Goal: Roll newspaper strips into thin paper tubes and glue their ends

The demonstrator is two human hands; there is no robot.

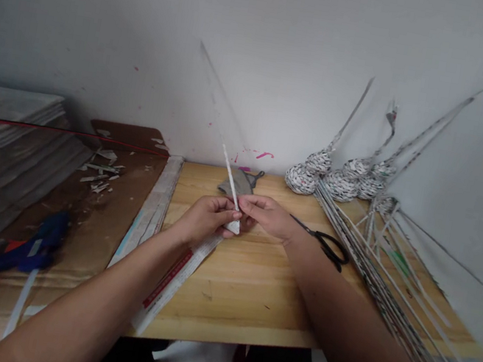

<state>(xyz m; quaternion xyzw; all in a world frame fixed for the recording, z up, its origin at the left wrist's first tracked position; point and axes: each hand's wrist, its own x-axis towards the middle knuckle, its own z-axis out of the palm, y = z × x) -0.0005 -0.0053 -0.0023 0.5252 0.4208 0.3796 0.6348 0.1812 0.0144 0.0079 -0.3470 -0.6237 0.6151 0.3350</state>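
Note:
A thin white paper stick rises up and to the left from between my hands, its far part blurred against the wall. My left hand pinches its lower end, where a small folded flap of paper shows under the thumb. My right hand touches the stick from the other side, thumb and fingers pressed together at its base. Below my left hand a newspaper strip with a red printed band slants down to the table's front edge. Behind the hands lies a grey cloth-like piece.
Black scissors lie beside my right forearm. Woven paper gourd shapes stand at the back right, near a bundle of long paper sticks. At left are a blue glue gun, cardboard with scraps, and stacked newspapers.

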